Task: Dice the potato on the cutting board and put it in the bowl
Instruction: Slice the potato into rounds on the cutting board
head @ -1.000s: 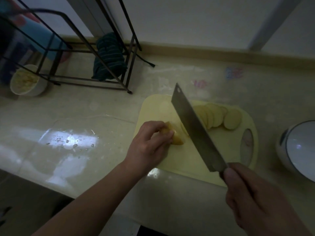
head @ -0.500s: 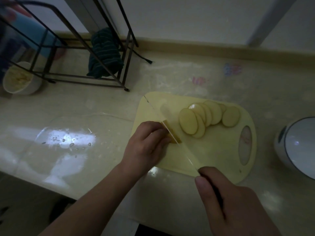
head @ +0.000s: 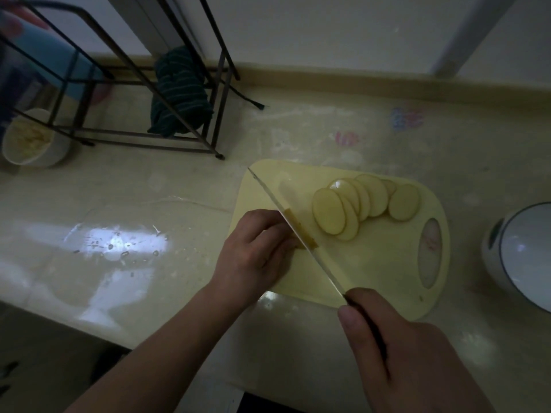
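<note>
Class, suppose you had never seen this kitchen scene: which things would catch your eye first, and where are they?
First, the knife, held by the right hand, cutting the potato piece that the left hand holds on the cutting board. Next, the fanned slices farther back on it, and the bowl at the right edge.

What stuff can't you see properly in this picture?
- Potato piece: mostly hidden, head view, by the left hand and knife.
- White bowl: cut off by the right edge.
- Knife handle: covered by the right hand.
- Small bowl's contents: blurred, dim.
</note>
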Demonstrator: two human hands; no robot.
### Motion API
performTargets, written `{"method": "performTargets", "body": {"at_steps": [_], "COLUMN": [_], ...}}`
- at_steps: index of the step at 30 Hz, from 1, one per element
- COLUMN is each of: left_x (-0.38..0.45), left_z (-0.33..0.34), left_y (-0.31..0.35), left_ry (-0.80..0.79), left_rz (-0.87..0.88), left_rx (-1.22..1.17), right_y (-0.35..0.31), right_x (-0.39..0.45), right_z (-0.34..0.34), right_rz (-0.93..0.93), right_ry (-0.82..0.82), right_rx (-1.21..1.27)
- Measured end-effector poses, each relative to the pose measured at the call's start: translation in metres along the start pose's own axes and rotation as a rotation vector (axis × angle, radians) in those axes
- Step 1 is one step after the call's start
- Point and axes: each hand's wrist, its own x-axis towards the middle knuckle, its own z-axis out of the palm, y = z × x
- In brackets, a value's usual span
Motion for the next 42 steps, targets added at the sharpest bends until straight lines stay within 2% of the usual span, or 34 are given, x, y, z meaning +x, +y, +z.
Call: {"method": "performTargets", "body": {"at_steps": [14, 20, 30, 42], "left_x": [-0.003, -0.002, -0.002, -0.001], "left_z": [0.002, 0.003, 0.002, 0.001], "left_y": [-0.003, -0.007, -0.005, -0.005], "left_ry": [0.016, 0.032, 0.034, 0.02], "left_rz": [-0.016, -0.02, -0.033, -0.016], "left_rx": [-0.017, -0.053, -0.02, -0.037], "right_y": [-0.004, -0.008, -0.003, -0.008], "right_x": [0.004, 0.007, 0.005, 0.007], "right_z": [-0.005, -0.01, -0.007, -0.013], "right_rz": [-0.01, -0.013, -0.051, -0.053], "right_ry": [0.044, 0.011, 0.002, -0.002], "right_rx": [-0.055, -0.119, -0.032, -0.138]}}
